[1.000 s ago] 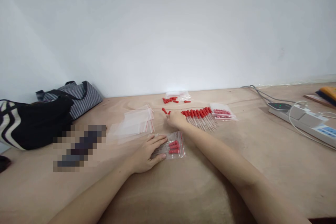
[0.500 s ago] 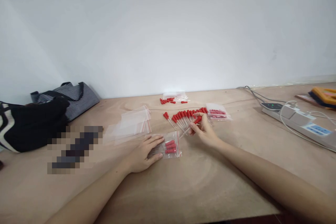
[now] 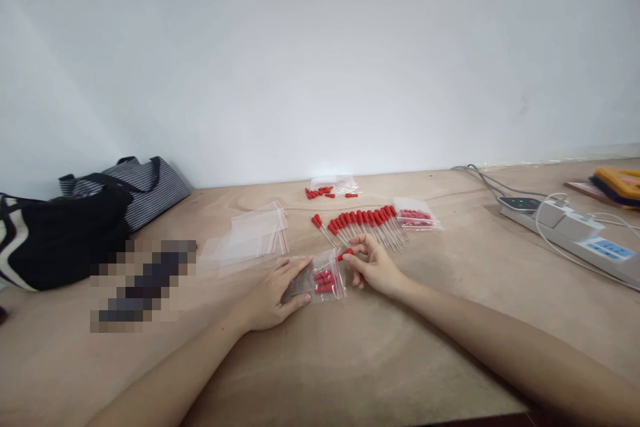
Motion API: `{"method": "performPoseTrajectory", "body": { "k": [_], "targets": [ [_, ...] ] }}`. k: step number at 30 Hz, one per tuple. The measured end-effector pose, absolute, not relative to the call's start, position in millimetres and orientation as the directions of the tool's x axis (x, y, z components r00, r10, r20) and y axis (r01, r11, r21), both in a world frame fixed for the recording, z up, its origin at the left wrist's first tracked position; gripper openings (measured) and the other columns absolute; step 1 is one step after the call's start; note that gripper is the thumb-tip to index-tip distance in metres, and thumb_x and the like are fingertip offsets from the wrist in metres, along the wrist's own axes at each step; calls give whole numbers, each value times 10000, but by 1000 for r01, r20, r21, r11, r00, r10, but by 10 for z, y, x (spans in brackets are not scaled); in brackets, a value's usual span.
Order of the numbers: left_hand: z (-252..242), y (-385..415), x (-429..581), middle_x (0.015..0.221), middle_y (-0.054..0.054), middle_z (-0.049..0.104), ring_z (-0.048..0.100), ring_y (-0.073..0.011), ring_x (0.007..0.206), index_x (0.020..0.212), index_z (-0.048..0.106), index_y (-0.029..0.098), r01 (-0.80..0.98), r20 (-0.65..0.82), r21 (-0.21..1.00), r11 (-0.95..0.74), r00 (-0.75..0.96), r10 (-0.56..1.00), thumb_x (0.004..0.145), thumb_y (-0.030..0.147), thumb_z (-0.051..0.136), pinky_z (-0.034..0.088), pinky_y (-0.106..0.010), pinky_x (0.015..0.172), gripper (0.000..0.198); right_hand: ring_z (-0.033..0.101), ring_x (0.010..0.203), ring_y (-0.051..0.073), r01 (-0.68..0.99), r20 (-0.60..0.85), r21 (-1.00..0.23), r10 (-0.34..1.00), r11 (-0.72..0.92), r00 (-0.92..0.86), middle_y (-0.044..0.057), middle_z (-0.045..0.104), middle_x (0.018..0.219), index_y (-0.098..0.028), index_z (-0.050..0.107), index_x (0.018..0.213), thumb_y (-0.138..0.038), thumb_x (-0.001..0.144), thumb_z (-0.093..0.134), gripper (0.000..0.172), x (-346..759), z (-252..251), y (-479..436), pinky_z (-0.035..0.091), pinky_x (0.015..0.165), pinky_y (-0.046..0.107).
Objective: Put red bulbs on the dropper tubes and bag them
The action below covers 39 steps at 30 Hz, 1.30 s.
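My left hand (image 3: pixel 277 295) lies flat with fingers spread on a clear zip bag (image 3: pixel 305 288), pressing it to the table. Inside the bag show several red rubber bulbs (image 3: pixel 325 281) of droppers, near its red-striped mouth. My right hand (image 3: pixel 373 268) pinches a dropper by its red bulb (image 3: pixel 345 254) at the bag's mouth; its glass tube points left and seems to be within the bag. Behind my right hand, several glass droppers (image 3: pixel 370 223) with red bulbs lie side by side in a slanted row.
Flat zip bags (image 3: pixel 250 233) lie in a loose stack to the left. A filled bag (image 3: pixel 415 215) sits right of the row, and loose red bulbs (image 3: pixel 315 193) lie at the back. A power strip (image 3: pixel 590 240) with cables stands right; a black bag (image 3: pixel 65 233) stands left.
My right hand has moved left and nearer with the dropper, from the row to the bag's mouth, and its tube has gone into the bag. My left hand stays in place.
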<state>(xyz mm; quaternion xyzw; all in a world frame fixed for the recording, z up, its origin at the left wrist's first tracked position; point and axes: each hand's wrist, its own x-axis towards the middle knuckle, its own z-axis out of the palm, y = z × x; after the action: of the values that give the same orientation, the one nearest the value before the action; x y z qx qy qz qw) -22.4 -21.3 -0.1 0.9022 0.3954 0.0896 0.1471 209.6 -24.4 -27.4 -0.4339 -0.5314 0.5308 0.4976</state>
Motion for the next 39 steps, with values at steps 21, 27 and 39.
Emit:
{"method": "performPoseTrajectory", "body": {
  "k": [21,27,39],
  "targets": [
    [6,-212,-206,1346,-83,361,292,-262,1242,1320,259,191,680,46,319,-660,685,727,828,447,402,277,-448,1015,573,551,543,87,646,35,-708,927,286,-373,-15,606,566,-151,619,617,-152,722,488,167,2101,167,155,389,503,164],
    [11,-214,-212,1372,-85,324,233,-289,1269,1332,244,182,712,-15,316,-627,665,747,829,476,385,252,-487,1018,599,603,744,166,806,100,-562,983,185,-155,69,661,778,-150,639,718,-198,706,537,113,1834,228,515,426,633,227],
    [39,-216,-211,1390,-67,295,213,-277,1282,1319,296,188,700,-41,290,-653,691,722,828,492,383,185,-487,1049,584,580,936,248,922,47,-387,998,-20,41,177,598,1025,-117,595,953,-167,717,541,247,1422,199,602,449,730,328]
  ]
}}
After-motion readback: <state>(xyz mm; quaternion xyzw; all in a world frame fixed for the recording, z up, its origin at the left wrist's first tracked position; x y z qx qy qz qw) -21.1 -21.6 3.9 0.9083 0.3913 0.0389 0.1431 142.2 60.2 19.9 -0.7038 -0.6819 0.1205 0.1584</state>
